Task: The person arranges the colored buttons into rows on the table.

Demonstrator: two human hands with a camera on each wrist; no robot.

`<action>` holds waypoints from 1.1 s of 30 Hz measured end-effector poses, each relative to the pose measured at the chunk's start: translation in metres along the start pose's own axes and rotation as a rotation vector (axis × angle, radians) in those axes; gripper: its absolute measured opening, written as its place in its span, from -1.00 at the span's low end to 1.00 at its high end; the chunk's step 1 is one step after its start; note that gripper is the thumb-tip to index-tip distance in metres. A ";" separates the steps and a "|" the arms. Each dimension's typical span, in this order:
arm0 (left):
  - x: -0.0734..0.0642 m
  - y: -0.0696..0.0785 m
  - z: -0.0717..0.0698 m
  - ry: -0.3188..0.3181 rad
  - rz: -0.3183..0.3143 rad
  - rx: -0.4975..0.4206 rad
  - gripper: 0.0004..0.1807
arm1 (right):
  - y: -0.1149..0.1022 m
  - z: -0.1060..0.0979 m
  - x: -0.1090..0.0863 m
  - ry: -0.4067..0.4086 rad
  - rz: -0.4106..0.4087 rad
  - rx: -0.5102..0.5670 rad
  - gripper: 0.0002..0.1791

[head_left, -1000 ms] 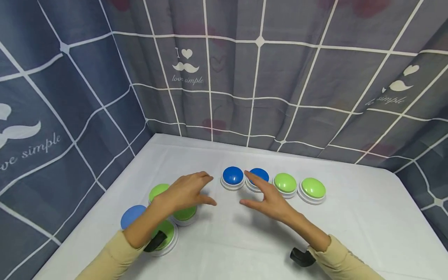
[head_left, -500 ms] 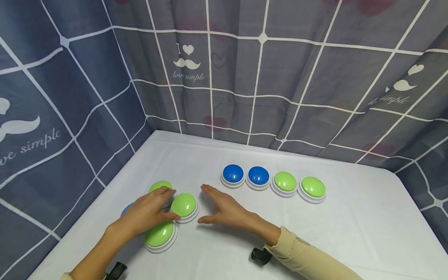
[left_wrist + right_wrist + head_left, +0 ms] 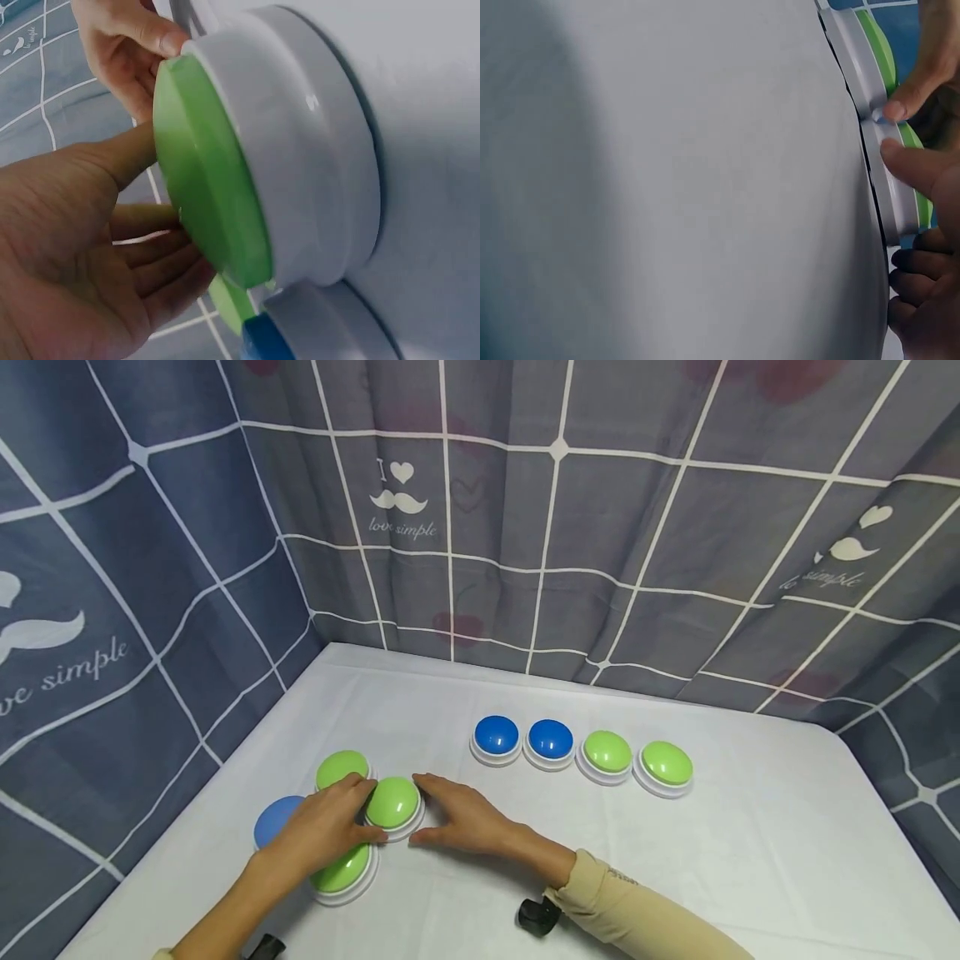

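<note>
In the head view, both hands are at a green push button (image 3: 393,803) with a white round base, left of the table's middle. My left hand (image 3: 318,822) grips its left side, thumb in front and fingers behind. My right hand (image 3: 472,821) holds its right side, and the right thumb (image 3: 907,161) lies against the white base in the right wrist view. The left hand partly covers a front green button (image 3: 345,870), a rear green button (image 3: 341,767) and a blue button (image 3: 276,820). The front green button fills the left wrist view and hides most of the gripped one.
Farther back stands a row of two blue buttons (image 3: 497,736), (image 3: 551,739) and two green buttons (image 3: 607,752), (image 3: 667,763). A white cloth (image 3: 600,852) covers the table. Dark checked curtains (image 3: 495,527) hang along its back and sides.
Both hands have moved left from beside the blue buttons in the back row to the left cluster. In the last half second the right hand has closed in on the green button.
</note>
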State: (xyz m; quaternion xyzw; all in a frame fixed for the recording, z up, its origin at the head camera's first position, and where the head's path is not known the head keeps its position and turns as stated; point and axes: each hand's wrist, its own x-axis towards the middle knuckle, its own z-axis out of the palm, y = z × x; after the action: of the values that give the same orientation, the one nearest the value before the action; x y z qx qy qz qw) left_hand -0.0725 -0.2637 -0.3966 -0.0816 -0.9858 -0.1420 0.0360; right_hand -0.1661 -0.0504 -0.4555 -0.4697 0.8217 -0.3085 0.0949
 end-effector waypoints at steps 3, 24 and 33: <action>0.001 0.000 0.003 0.018 -0.003 0.014 -0.31 | -0.001 0.002 0.000 0.007 -0.018 0.002 -0.18; 0.024 0.016 0.001 0.051 0.009 -0.087 -0.25 | 0.004 -0.014 -0.018 0.119 0.021 0.059 -0.26; 0.051 0.045 0.011 0.027 0.065 -0.118 -0.23 | 0.018 -0.038 -0.048 0.197 0.060 0.071 -0.27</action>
State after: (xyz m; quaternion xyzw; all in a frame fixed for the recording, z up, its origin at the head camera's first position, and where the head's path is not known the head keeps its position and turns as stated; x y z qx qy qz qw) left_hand -0.1158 -0.2107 -0.3896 -0.1138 -0.9720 -0.1999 0.0491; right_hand -0.1703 0.0125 -0.4425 -0.4086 0.8293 -0.3793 0.0394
